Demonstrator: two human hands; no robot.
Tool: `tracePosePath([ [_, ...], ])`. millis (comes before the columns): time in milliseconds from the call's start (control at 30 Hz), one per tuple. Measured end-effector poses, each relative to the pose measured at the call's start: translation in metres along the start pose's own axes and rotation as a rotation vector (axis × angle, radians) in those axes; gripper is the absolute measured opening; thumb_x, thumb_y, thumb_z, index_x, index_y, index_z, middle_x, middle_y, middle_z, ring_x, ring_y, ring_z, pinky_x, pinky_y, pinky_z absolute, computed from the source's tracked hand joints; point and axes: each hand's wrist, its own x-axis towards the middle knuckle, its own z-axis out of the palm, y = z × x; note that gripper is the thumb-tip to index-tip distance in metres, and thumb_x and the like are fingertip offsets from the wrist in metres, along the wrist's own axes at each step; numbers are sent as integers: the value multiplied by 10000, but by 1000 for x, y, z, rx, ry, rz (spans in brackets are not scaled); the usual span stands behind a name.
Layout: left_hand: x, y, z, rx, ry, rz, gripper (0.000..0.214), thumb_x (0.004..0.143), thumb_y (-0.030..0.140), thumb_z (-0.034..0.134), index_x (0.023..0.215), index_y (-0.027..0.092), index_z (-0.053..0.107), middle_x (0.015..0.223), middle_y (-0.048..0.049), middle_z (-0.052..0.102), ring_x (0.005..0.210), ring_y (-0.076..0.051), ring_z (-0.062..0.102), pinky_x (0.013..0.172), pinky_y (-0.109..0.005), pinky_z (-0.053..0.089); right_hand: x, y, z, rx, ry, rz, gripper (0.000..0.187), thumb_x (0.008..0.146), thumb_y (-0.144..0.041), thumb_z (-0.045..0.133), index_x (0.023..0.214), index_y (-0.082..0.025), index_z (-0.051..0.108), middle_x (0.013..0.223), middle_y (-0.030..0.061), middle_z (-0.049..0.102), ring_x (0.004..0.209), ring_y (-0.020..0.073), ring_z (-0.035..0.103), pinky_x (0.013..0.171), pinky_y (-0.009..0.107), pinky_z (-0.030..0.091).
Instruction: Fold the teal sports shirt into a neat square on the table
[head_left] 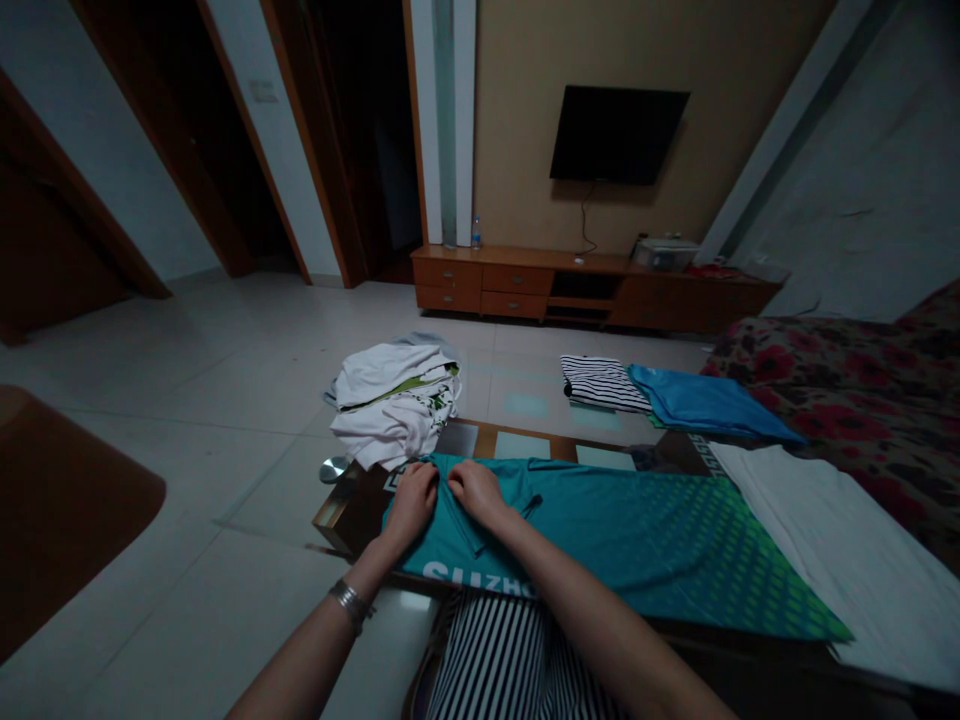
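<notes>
A teal T-shirt (600,515) lies lengthwise over the low table, with white "SUZHO" lettering along its near edge and a green dotted pattern toward its right end. My left hand (415,502) is closed on the cloth near the shirt's left end, fingers curled down. Close beside it, my right hand (476,492) grips the same shirt with bent fingers. Folds of the fabric run between and below the two hands. The fingertips of both are partly hidden.
A crumpled pile of white clothes (397,395) sits past the table's left end (345,515). Folded striped cloth (604,382) and blue cloth (712,400) lie at the far side. White cloth (847,540) covers the right end, near a floral sofa (802,370).
</notes>
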Motion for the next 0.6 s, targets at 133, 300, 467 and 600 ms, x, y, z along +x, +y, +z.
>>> tracePosePath([
  [133,0,-5,3,-50,31,22,190,839,133,400,898,168,576,930,-85,595,980,-237,487,884,-391,421,-26,17,-16,61,12,-60,202,872,-291,542,1003,-202,667,1002,59,656,963,186,583,834,267,406],
  [300,0,-8,6,-59,56,16,175,818,111,401,896,169,547,917,-87,573,964,-237,490,872,-386,428,-74,54,-48,102,160,-36,125,836,-168,584,937,-186,657,983,56,634,973,187,546,870,301,400],
  [467,-2,-11,8,-88,80,-27,194,809,128,422,968,169,526,992,-95,552,1005,-231,499,921,-390,424,-108,47,-46,161,107,-225,212,809,-233,659,1018,-213,624,1004,30,621,972,177,513,874,307,388],
  [600,-4,-14,12,-93,90,-35,248,805,126,429,1038,163,505,1047,-100,547,1044,-229,496,954,-401,412,-112,18,-20,72,65,-244,336,782,-321,693,1087,-220,595,1018,42,593,988,197,484,842,321,381],
])
